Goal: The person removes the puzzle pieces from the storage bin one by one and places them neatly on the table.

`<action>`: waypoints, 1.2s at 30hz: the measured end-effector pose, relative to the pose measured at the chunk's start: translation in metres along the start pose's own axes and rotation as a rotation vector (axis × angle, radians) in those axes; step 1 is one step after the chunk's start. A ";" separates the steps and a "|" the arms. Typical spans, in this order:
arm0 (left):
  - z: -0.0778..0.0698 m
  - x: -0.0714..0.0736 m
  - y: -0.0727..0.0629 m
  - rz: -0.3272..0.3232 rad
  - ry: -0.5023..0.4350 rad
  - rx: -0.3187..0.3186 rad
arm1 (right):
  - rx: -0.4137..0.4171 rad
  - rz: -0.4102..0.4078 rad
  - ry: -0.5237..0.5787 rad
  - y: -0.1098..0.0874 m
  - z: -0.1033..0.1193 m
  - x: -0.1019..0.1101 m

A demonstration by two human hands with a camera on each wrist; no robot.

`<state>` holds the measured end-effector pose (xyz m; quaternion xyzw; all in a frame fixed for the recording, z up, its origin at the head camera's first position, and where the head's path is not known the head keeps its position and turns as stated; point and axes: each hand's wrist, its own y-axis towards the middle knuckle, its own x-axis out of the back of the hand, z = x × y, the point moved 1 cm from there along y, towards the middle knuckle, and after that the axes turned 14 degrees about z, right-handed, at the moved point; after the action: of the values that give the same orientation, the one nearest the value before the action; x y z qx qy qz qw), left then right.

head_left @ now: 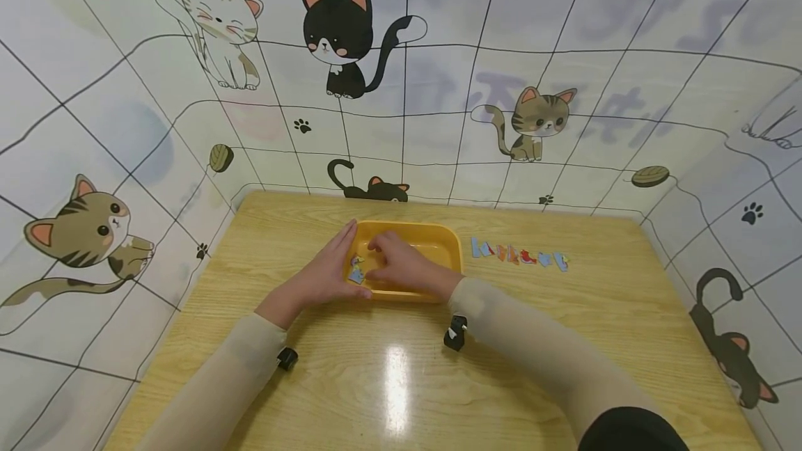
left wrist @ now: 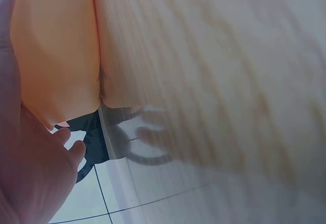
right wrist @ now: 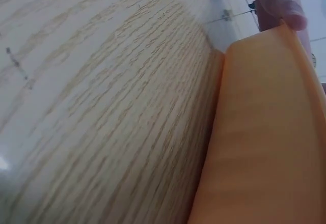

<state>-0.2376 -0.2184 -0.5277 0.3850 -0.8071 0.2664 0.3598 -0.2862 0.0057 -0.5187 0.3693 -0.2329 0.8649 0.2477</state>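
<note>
A yellow-orange plastic tray (head_left: 432,228) stands on the table. My left hand (head_left: 322,271) rests against its left end, fingers straight along the side, with the thumb at the front rim. The right wrist view shows that thumb (right wrist: 286,11) on the rim at the corner. Over the tray reaches my right hand (head_left: 404,264), its thumb and forefinger spread apart and nothing seen between them. Just left of these fingertips, small light-blue jigsaw pieces (head_left: 356,274) lie in the tray's left end. The right hand hides part of the tray floor.
To the right of the tray, several small jigsaw pieces (head_left: 528,257) in blue, red and orange lie in a row. The wooden table (head_left: 351,381) meets a tiled-pattern wall covering (head_left: 438,75) with cartoon cats at its back and sides.
</note>
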 end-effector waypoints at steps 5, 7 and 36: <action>0.001 -0.001 0.000 -0.006 -0.006 -0.007 | 0.003 0.039 -0.067 0.008 0.009 -0.004; 0.001 -0.002 0.000 -0.008 -0.016 -0.018 | 0.006 0.046 -0.091 0.012 0.011 -0.005; 0.000 -0.001 -0.002 -0.007 -0.034 -0.020 | 0.027 0.065 -0.219 0.023 0.019 -0.007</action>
<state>-0.2354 -0.2188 -0.5278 0.3886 -0.8145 0.2506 0.3505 -0.2855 -0.0246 -0.5172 0.4571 -0.2588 0.8299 0.1877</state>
